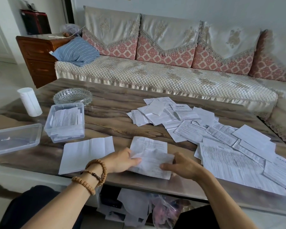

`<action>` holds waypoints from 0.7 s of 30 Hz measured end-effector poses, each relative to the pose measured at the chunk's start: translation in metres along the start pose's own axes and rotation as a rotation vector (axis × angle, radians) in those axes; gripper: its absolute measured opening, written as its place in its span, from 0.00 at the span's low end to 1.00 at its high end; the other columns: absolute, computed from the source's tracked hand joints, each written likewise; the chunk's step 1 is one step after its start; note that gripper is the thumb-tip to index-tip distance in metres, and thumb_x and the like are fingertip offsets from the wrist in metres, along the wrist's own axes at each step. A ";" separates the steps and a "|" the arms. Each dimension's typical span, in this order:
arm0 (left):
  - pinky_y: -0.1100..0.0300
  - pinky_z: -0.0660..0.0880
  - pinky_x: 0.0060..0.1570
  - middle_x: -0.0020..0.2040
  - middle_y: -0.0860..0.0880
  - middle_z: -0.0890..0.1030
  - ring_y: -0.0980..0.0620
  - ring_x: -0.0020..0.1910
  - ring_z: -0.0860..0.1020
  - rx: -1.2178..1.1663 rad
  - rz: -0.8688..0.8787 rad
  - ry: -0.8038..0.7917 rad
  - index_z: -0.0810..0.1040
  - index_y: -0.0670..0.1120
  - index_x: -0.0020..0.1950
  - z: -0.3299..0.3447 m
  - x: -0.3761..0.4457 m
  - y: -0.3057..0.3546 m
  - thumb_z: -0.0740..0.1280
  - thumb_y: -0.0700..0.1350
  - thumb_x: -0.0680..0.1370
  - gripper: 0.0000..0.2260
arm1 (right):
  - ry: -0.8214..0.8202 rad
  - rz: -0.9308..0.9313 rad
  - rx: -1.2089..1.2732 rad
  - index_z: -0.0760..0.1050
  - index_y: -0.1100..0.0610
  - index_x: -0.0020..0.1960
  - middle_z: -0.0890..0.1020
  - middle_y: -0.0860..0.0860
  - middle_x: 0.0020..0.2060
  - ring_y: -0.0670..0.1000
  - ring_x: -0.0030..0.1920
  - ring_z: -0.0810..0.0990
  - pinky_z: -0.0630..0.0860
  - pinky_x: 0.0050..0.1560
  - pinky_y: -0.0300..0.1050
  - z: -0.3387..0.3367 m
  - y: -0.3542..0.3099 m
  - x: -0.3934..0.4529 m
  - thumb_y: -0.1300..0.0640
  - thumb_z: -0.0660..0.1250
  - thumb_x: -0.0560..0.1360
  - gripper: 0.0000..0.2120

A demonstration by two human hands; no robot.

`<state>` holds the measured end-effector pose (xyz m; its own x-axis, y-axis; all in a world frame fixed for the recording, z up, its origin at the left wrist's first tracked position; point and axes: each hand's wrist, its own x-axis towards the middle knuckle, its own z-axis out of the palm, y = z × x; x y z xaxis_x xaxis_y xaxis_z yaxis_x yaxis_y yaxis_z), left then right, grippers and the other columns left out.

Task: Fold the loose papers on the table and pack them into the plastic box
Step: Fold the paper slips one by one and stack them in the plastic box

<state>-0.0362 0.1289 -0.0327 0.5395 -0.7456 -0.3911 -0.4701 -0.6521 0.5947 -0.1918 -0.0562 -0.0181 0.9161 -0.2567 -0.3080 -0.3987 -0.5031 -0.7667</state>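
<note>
**Papers: one sheet in both hands, box partly filled**

Papers (221,139) lie loose and overlapping across the table (109,118) from about 12 o'clock round to 4 o'clock of the hands. Their print is too small and blurred to read, and the lower sheets of the spread are mostly covered by those on top. The pile at 4 o'clock runs to the table's near edge.

One printed sheet (151,157) sits at the near edge between the hands, creased and partly doubled over itself. The left hand (122,160) pinches its left edge, thumb on top; the other fingers are hidden under the paper. The right hand (182,165) grips its right edge with curled fingers, thumb pointing inward over the sheet. Bead bracelets (92,176) wrap the left wrist.

A blank creased sheet (86,153) lies flat at 9 o'clock of the hands, touching the table's near edge.

The plastic box (65,123) stands open at 10 o'clock, clear-walled, with folded papers inside; their number cannot be told. Its clear lid (15,138) lies just left of it, cut off by the frame edge.

A glass ashtray (72,96) stands behind the box, a white cylinder (30,101) to its left.
</note>
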 end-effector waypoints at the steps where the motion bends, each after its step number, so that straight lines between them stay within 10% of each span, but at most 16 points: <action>1: 0.58 0.70 0.52 0.62 0.49 0.76 0.52 0.55 0.74 -0.023 -0.051 0.045 0.71 0.44 0.65 0.001 0.004 -0.001 0.61 0.61 0.79 0.24 | 0.013 0.031 0.045 0.75 0.54 0.33 0.77 0.42 0.23 0.39 0.26 0.74 0.71 0.32 0.34 0.003 0.002 0.006 0.58 0.69 0.77 0.13; 12: 0.58 0.67 0.37 0.42 0.37 0.79 0.45 0.38 0.77 -0.137 -0.235 0.424 0.74 0.40 0.43 0.018 0.054 0.011 0.58 0.47 0.81 0.14 | 0.581 0.328 -0.289 0.70 0.58 0.38 0.78 0.54 0.36 0.59 0.38 0.77 0.70 0.37 0.44 0.040 0.020 0.063 0.52 0.58 0.75 0.12; 21: 0.58 0.71 0.45 0.56 0.44 0.78 0.44 0.52 0.78 -0.118 -0.209 0.444 0.71 0.43 0.62 0.013 0.078 0.007 0.64 0.44 0.80 0.12 | 0.658 0.338 -0.295 0.73 0.58 0.43 0.80 0.56 0.43 0.59 0.42 0.76 0.71 0.41 0.46 0.032 0.032 0.076 0.51 0.60 0.77 0.11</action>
<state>-0.0068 0.0642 -0.0681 0.8709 -0.4537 -0.1887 -0.2519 -0.7420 0.6213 -0.1340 -0.0650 -0.0844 0.5678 -0.8226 -0.0309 -0.7294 -0.4853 -0.4822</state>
